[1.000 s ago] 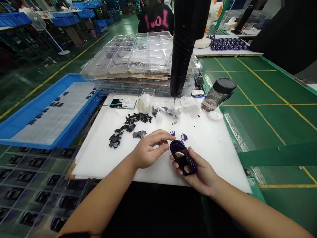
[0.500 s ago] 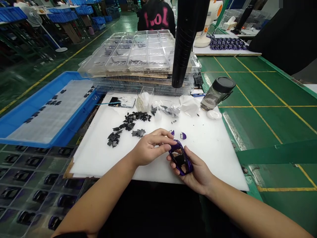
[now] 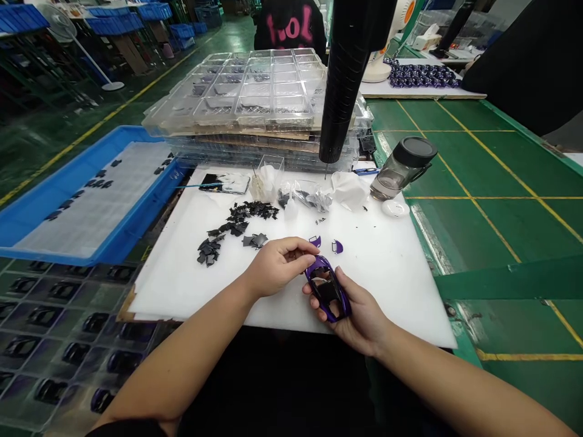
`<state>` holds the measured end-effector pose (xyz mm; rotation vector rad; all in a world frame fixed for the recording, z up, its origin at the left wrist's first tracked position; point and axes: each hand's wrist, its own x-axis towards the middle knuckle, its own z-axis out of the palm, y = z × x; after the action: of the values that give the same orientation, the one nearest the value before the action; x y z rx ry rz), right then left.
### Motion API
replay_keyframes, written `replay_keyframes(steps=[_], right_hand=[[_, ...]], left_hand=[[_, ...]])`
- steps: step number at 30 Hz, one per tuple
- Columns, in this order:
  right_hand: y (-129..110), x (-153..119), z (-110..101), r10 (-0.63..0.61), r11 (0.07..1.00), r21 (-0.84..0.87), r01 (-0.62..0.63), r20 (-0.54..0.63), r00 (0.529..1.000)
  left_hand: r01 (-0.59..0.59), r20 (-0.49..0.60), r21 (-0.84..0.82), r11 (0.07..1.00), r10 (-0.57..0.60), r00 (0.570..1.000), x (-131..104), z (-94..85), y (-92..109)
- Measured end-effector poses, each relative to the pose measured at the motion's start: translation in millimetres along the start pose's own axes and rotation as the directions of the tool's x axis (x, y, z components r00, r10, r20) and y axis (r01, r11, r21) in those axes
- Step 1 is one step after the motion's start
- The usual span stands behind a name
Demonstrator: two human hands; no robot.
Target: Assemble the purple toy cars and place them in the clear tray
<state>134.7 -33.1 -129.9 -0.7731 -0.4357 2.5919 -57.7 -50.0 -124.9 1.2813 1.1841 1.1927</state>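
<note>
A glossy purple toy car body [image 3: 337, 308] with open window gaps and a dark part inside rests tilted in my right hand [image 3: 362, 315], whose fingers and thumb wrap its sides. At its far end my left hand [image 3: 277, 266] is closed, thumb and fingertips pinching the edge of the shell. Whether a small part sits under those fingertips is hidden. Just beyond lie two small purple pieces [image 3: 337, 246] on the white work board [image 3: 392, 279]. Left of them are a few flat dark grey pieces [image 3: 255, 241] and a heap of black plastic parts [image 3: 252, 210].
A black electric screwdriver [image 3: 339, 97] hangs over the board. Behind stand stacked clear compartment trays [image 3: 255, 118], with a lidded bottle [image 3: 403, 167] at right. A blue bin [image 3: 91, 258] and a tray of car bodies [image 3: 59, 325] lie left. Another person [image 3: 289, 27] sits ahead.
The toy car body has turned slightly and shifted a little left in my right hand. My left fingertips have moved from over its top to its far left edge.
</note>
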Motion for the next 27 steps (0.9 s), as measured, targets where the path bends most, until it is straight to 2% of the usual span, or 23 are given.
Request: replay_keyframes(steps=[4, 13, 20, 27], right_hand=[[-1.1, -0.1, 0.0, -0.003, 1.0, 0.004, 0.003, -0.012, 1.0], [-0.7, 0.9, -6.1, 0.018, 0.999, 0.05, -0.02, 0.028, 0.999], [-2.4, -0.2, -4.2, 0.02, 0.999, 0.041, -0.021, 0.014, 1.0], [-2.7, 0.0, -5.8, 0.029, 1.0, 0.011, -0.029, 0.039, 0.999]], left_hand=[[-0.021, 0.019, 0.015, 1.0, 0.021, 1.0, -1.1, -1.3, 1.4], [0.015, 0.029, 0.012, 1.0, -0.015, 0.999, -1.1, -1.6, 1.9], [0.019, 0.031, 0.03, 0.999, -0.02, 0.999, -1.2, -2.2, 4.3], [-0.023, 0.058, 0.006, 1.0, 0.023, 0.998, -2.2, -3.8, 3.0]])
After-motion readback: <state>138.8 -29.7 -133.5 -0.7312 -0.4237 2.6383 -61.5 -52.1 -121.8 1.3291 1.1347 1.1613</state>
